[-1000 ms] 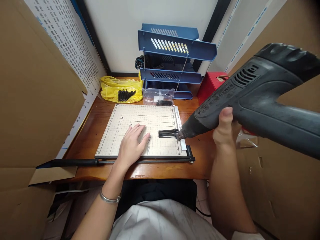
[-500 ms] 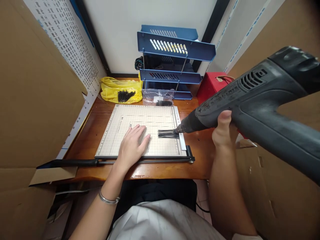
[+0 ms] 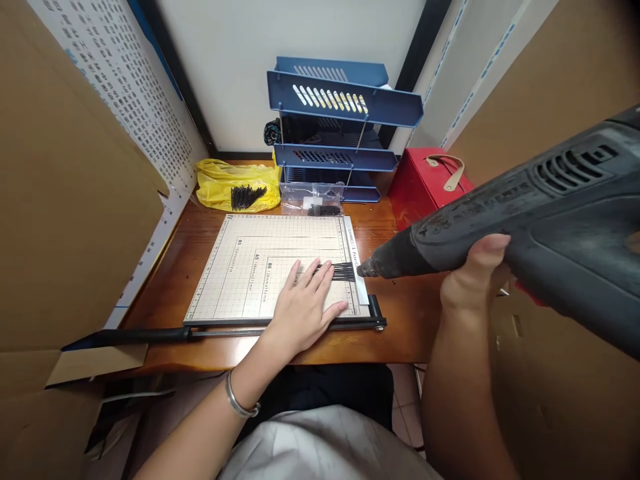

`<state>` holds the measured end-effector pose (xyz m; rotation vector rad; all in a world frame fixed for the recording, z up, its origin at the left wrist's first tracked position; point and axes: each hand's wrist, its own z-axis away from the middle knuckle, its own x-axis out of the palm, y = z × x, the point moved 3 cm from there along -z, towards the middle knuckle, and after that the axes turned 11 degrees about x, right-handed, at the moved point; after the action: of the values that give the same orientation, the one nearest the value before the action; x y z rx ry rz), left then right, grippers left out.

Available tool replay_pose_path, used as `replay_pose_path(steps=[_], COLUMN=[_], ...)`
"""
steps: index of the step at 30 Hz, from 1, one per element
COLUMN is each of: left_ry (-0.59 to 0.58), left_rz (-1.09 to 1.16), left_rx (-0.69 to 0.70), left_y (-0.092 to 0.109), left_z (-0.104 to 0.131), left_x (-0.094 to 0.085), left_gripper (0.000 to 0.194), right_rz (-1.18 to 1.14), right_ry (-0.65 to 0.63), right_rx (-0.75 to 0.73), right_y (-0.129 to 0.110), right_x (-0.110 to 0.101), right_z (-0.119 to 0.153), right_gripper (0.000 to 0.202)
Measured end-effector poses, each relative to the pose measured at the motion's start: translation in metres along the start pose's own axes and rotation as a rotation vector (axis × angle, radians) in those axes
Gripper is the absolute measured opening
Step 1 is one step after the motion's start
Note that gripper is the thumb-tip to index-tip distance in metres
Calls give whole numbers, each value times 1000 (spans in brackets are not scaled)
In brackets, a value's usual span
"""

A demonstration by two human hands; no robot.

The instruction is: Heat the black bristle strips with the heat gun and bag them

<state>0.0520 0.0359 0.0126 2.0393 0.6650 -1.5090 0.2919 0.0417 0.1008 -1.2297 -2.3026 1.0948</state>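
Note:
My left hand lies flat on the paper cutter, fingers spread. Its fingertips cover the left ends of a row of thin black strands, which look like wires or tubes. In my right hand is a black heat gun, gripped by its handle; most of those fingers are behind it. The gun's nozzle points left and its tip is close to the strands' right ends, by the cutter's white edge strip. The cutter's blade arm is down along the near edge.
Behind the cutter are a yellow plastic bag with a black bundle on it and a clear bag. A blue tray rack stands at the back, beside a red box. Cardboard walls flank the table.
My left hand has moved right, onto the left ends of the black strands. The heat gun has shifted right, so its nozzle tip has drawn back to the strands' right ends.

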Motion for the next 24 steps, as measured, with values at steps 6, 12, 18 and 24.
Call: replay_pose_path(steps=[6, 12, 18, 24], left_ry=[9, 20, 232, 462], left_rz=[-30, -17, -31, 45], left_rx=[-5, 23, -98, -335], left_y=[-13, -15, -34, -57], left_z=[11, 19, 46, 68], left_x=[-3, -7, -28, -25], left_gripper=[65, 66, 53, 30], right_rz=[-12, -27, -12, -27], right_ry=[-64, -202, -316, -289], right_rx=[29, 100, 128, 113], right_y=[11, 22, 17, 21], right_x=[10, 37, 27, 17], right_z=[4, 6, 6, 9], right_gripper=[60, 70, 75, 70])
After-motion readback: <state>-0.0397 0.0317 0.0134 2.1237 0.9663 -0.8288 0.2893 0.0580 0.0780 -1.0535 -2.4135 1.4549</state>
